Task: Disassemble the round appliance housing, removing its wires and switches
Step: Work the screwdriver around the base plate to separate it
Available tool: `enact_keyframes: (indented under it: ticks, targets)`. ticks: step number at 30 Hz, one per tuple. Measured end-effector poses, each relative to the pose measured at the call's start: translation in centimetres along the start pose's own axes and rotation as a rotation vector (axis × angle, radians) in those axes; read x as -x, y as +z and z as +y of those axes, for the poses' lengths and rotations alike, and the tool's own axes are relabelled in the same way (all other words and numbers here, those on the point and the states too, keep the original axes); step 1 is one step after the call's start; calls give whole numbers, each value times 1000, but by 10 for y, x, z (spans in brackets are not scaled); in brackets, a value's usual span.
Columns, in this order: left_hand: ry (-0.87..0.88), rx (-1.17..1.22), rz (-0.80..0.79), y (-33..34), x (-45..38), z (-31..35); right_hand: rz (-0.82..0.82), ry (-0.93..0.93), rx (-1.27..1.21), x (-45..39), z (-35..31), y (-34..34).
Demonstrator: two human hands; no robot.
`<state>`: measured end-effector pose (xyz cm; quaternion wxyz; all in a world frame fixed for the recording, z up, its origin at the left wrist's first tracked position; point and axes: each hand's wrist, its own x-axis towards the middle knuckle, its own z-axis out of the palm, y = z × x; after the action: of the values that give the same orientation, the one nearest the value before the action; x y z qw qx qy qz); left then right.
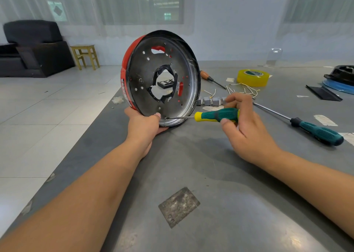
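My left hand (142, 124) grips the housing (161, 77) upright on the tabletop (191, 165); my right hand (243, 125) pinches a screwdriver (216, 115) at its low screw; wires (247, 89) and switches (210, 101) lie behind, seemingly already removed; screws remain.

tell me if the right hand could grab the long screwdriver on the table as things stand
Probably not yet: the right hand already grips a short screwdriver. The long screwdriver lies uncovered just beside it.
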<state>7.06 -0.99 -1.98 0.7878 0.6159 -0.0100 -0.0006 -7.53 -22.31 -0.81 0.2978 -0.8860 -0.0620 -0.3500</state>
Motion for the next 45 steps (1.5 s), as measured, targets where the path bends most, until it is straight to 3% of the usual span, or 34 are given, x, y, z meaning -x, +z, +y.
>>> enact_keyframes:
  ticks: [2,5,11,17,21,25,30,45]
  targets:
    - [-1,1,-2,0,0,0,12,92,165,-2,3,-1]
    - [4,-2,-2,0,0,0,-11,73,407,-4,11,-2]
    - [6,5,-1,1,2,0,-11,-98,5,-2,6,-2]
    - [3,11,-10,1,4,1,34,165,-361,-4,3,3]
    - [-4,5,-7,1,4,2,94,239,-641,-5,-5,9]
    - [-6,7,-5,1,4,2,59,213,-510,-3,-6,8]
    - [-13,10,2,1,2,1,42,51,-143,0,-9,1]
    - [-2,3,-6,0,3,1,17,126,-121,1,-8,4]
